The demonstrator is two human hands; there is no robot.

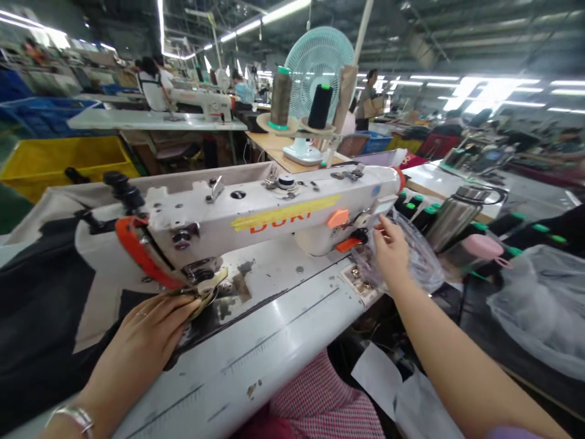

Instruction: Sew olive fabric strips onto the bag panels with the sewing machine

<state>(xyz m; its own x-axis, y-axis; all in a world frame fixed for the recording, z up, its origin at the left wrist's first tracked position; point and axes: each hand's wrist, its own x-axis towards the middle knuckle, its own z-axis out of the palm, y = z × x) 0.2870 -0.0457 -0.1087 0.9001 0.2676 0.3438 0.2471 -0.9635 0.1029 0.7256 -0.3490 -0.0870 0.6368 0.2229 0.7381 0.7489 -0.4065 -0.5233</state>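
A white sewing machine (214,225) with an orange needle guard (146,250) stands in front of me. My left hand (155,323) lies palm down under its needle end, fingers stretched together over a brass-coloured metal tool (208,289) that looks like thread snips. The fingers appear closed on this tool, though they hide part of it. Dark cloth (41,317) lies left of the machine, beside my wrist. At the machine's right end is my right hand (390,250), its fingers partly bent and apart. The fingertips are close to the small panel (384,205); contact cannot be made out.
Behind the machine stand thread cones (280,100) and a pale green fan (315,67). A steel flask (457,216), a pink-lidded cup (482,247) and clear plastic bags (543,305) are on the right. Yellow (68,164) and blue bins sit at far left. People work farther back.
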